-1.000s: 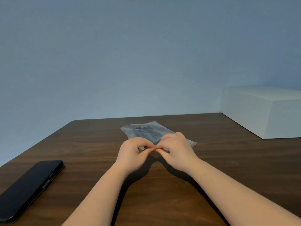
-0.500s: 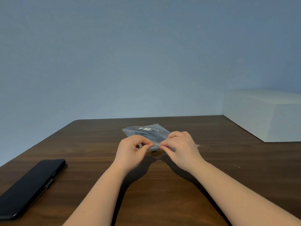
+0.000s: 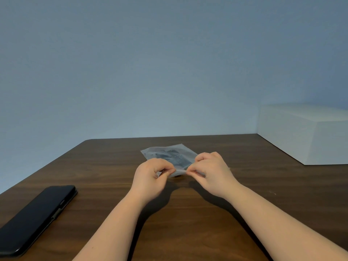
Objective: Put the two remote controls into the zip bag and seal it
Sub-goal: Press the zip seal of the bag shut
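The clear zip bag point(image 3: 165, 154) lies near the middle of the dark wooden table point(image 3: 188, 223), with dark remote controls point(image 3: 174, 158) showing through the plastic, though how many are inside cannot be told. Its near edge is lifted slightly, pinched between thumb and fingers of the left hand point(image 3: 150, 176) and of the right hand point(image 3: 212, 172), which sit close together. A black phone point(image 3: 35, 217) rests at the table's left edge, and a white box point(image 3: 308, 134) stands at the far right.
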The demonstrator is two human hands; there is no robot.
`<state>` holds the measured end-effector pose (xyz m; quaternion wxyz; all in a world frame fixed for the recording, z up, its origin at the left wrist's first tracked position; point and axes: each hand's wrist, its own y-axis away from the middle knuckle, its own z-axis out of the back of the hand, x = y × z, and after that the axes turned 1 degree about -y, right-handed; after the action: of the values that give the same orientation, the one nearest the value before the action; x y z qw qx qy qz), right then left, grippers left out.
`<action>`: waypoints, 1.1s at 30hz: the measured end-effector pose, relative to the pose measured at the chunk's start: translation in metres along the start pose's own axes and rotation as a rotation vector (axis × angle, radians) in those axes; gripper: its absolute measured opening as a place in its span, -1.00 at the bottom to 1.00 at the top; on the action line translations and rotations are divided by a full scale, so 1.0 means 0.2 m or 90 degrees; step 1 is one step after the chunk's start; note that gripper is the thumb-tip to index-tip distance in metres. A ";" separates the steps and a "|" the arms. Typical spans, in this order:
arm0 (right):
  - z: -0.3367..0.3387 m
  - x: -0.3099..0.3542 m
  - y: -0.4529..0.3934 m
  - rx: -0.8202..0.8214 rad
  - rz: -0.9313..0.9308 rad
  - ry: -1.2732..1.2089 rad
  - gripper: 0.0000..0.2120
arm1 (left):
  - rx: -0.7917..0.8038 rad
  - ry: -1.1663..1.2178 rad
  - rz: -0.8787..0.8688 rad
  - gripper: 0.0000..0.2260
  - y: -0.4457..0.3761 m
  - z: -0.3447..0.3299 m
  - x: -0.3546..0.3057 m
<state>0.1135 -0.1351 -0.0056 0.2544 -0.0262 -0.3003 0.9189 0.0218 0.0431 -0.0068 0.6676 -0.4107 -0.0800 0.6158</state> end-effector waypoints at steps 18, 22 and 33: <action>0.10 -0.29 0.24 0.130 -0.272 0.100 -0.84 | 0.076 0.055 0.063 -0.74 0.05 0.04 0.01; 0.11 -0.29 0.25 0.150 -0.304 -0.006 -0.73 | 0.204 0.116 0.148 -0.81 0.06 0.03 0.03; 0.02 -0.27 0.09 0.145 -0.470 -0.173 -0.62 | 0.209 -0.098 0.310 -0.59 -0.13 -0.16 0.07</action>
<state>0.1510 -0.1752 -0.0168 0.5264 0.2330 -0.2167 0.7884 0.0654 0.0441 -0.0162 0.5500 -0.2570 0.0710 0.7914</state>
